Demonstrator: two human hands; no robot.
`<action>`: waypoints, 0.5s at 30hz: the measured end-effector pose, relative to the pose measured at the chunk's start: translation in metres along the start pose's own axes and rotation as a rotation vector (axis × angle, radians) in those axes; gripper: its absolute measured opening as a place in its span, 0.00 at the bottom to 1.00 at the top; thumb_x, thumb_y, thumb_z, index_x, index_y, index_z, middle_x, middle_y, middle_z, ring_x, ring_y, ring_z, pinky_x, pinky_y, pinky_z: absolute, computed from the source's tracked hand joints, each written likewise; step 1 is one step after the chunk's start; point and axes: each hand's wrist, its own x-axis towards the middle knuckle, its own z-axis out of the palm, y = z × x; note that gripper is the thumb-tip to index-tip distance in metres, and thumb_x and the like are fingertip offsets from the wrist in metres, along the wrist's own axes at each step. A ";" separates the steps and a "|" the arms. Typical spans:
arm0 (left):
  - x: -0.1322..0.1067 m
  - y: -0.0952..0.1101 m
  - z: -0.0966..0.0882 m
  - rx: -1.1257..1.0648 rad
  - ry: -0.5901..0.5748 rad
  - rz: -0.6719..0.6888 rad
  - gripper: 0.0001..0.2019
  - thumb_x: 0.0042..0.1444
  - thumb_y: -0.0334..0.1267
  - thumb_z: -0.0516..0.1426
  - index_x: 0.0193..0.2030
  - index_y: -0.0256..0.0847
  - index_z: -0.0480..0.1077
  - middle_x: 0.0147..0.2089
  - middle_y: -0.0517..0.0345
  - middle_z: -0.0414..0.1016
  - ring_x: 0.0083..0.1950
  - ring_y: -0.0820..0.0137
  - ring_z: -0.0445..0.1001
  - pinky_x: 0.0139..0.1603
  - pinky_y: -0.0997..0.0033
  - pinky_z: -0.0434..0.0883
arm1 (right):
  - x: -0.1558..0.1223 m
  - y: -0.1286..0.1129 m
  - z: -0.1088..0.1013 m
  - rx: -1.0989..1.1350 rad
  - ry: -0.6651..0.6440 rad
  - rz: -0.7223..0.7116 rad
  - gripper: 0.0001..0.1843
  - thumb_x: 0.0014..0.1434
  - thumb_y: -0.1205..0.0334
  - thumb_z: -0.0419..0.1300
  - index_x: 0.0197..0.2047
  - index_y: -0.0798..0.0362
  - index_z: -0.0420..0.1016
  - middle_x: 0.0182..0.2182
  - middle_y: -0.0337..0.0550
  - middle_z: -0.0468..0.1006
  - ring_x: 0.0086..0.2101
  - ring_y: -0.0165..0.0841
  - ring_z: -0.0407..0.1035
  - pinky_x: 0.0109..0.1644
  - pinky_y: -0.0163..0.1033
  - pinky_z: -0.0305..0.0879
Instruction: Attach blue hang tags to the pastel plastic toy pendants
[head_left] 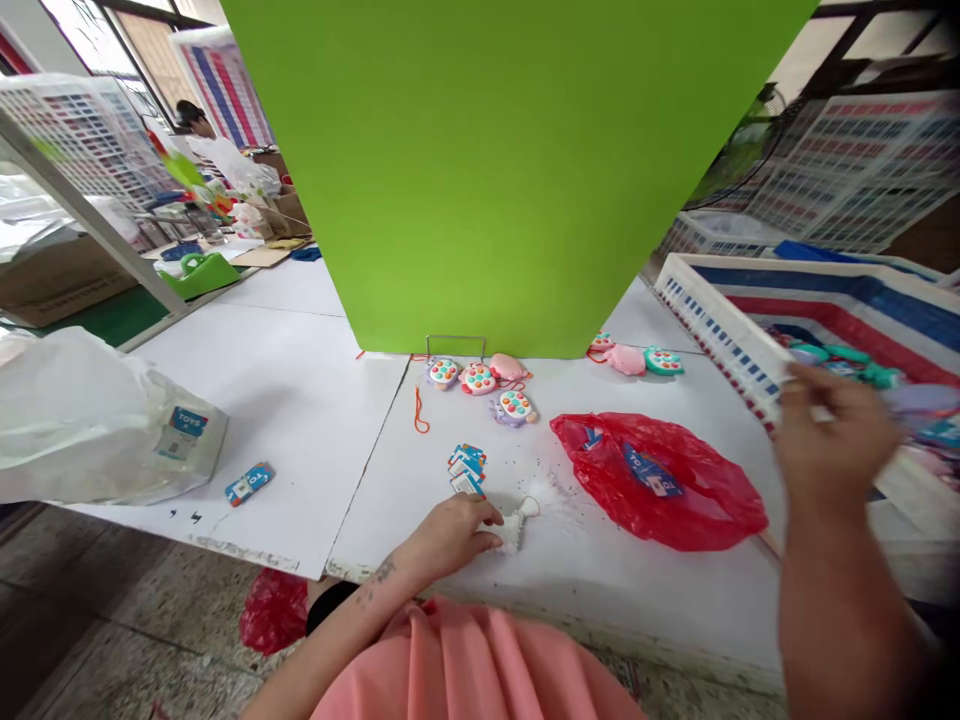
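White fluffy tuft [513, 532] on the near part of the bench [637, 620], a small pale loop rising at its far end. Curled fingers [486, 517] of the left hand [450, 537] touch it from the left; whether they grip or only press, I cannot tell. White specks [551, 495] lie scattered around it, thickest on the far right side. Stack of blue-and-white cards [466, 470] sits just beyond the left hand.

Right hand [836, 440] is blurred at the near rim of a white plastic crate [720, 330], fingers part-curled. Whether it holds anything cannot be told. Toys [844, 365] lie inside the crate.

Red plastic bag [660, 480] with a blue label lies flat between the tuft and crate. Far along the bench, a row of pastel toy telephones [477, 378] stands near an orange cord [421, 410].

Handling judgement: the tuft looks crumbly, so light fingertip pressure and slow movement seem safest. A firm squeeze would probably shed more specks. Keeping the wrist low and the cards just apart from the loose white material should help keep them clean.
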 end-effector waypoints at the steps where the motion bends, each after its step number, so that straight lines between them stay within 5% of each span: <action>1: 0.000 0.000 0.001 0.015 0.001 -0.008 0.11 0.54 0.38 0.57 0.44 0.41 0.73 0.41 0.53 0.74 0.43 0.65 0.71 0.44 0.69 0.66 | -0.020 -0.011 0.009 0.073 -0.086 -0.032 0.15 0.59 0.60 0.55 0.44 0.59 0.77 0.40 0.58 0.77 0.42 0.37 0.70 0.43 0.43 0.63; 4: 0.000 -0.001 0.002 0.039 -0.010 -0.033 0.11 0.55 0.38 0.57 0.44 0.41 0.73 0.40 0.52 0.74 0.42 0.65 0.71 0.43 0.69 0.66 | -0.075 -0.037 0.036 0.228 -0.500 -0.082 0.11 0.58 0.62 0.55 0.41 0.51 0.77 0.38 0.47 0.79 0.39 0.35 0.72 0.44 0.39 0.65; 7: -0.002 -0.004 0.002 0.024 -0.013 -0.032 0.11 0.55 0.38 0.57 0.44 0.41 0.73 0.40 0.53 0.74 0.41 0.66 0.71 0.42 0.70 0.66 | -0.103 -0.045 0.056 0.077 -0.751 -0.088 0.11 0.58 0.65 0.53 0.41 0.52 0.76 0.40 0.46 0.78 0.41 0.37 0.71 0.45 0.40 0.65; 10: -0.003 -0.005 0.002 0.012 -0.001 -0.024 0.10 0.54 0.37 0.57 0.43 0.41 0.73 0.39 0.54 0.75 0.40 0.67 0.71 0.41 0.71 0.66 | -0.108 -0.045 0.069 -0.236 -0.854 -0.174 0.11 0.58 0.67 0.53 0.39 0.57 0.76 0.39 0.52 0.77 0.41 0.41 0.70 0.43 0.42 0.63; 15: -0.004 -0.004 0.004 -0.008 0.007 -0.030 0.10 0.55 0.37 0.56 0.43 0.41 0.73 0.40 0.55 0.75 0.39 0.68 0.72 0.40 0.72 0.66 | -0.115 -0.046 0.080 -0.584 -0.892 -0.215 0.15 0.57 0.55 0.58 0.37 0.61 0.74 0.35 0.61 0.75 0.40 0.48 0.68 0.39 0.45 0.61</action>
